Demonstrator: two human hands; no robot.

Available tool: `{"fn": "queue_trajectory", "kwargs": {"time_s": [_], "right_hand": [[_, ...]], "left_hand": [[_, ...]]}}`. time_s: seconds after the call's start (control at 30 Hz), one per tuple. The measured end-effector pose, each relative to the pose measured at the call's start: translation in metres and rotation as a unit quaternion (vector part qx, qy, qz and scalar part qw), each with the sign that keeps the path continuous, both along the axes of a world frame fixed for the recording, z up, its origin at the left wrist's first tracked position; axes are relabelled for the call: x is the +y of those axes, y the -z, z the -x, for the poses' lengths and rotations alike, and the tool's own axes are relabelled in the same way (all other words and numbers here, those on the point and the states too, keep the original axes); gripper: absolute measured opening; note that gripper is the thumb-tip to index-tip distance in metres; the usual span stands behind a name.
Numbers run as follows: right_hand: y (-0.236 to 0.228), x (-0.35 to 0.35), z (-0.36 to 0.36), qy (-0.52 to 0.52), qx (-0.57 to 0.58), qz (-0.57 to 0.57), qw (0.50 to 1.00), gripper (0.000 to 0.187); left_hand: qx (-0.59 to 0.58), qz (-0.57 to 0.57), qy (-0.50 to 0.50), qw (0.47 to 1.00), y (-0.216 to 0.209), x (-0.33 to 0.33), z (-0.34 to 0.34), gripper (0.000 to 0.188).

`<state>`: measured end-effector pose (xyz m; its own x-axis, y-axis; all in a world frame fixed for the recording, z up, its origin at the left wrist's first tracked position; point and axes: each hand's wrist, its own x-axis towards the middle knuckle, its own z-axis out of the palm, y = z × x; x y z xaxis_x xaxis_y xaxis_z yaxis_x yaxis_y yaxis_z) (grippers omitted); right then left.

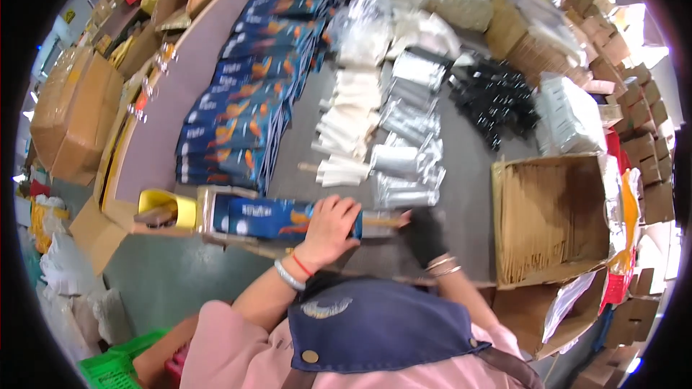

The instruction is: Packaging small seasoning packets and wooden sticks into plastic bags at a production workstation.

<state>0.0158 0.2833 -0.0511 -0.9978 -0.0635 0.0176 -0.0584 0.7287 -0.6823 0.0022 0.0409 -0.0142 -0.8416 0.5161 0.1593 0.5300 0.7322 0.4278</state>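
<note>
A blue printed bag (270,216) with orange patches lies lengthwise along the table's near edge. My left hand (333,227) rests over its right end, fingers curved onto it. My right hand (424,236), in a black fingerless glove, is closed on a narrow tan and grey piece (382,222) that reaches toward the bag's right end. Its exact kind is unclear. Beyond my left hand are stacked blue bags (238,115). Farther from my hands lie white slim packets (346,133) and clear-wrapped silvery packets (407,162).
Black glossy packets (497,97) are piled at the back right. An open cardboard box (551,220) stands right of my right hand. A yellow tape roll (173,209) sits at the table's left corner. A large carton (76,115) is at far left, a green crate (119,364) low left.
</note>
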Motion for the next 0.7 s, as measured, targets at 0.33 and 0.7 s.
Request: {"fn": "queue_trajectory", "kwargs": {"time_s": [0.33,0.7], "right_hand": [[-0.050,-0.010,-0.010,-0.120,0.124,-0.166,0.971,0.057],[-0.035,0.030,-0.034,-0.043,0.064,-0.221,0.972,0.062]], "left_hand": [[-0.008,0.084,0.145,0.986,-0.013,0.004,0.007,0.072],[0.073,0.161,0.197,0.964,-0.081,-0.028,0.052,0.017]]}}
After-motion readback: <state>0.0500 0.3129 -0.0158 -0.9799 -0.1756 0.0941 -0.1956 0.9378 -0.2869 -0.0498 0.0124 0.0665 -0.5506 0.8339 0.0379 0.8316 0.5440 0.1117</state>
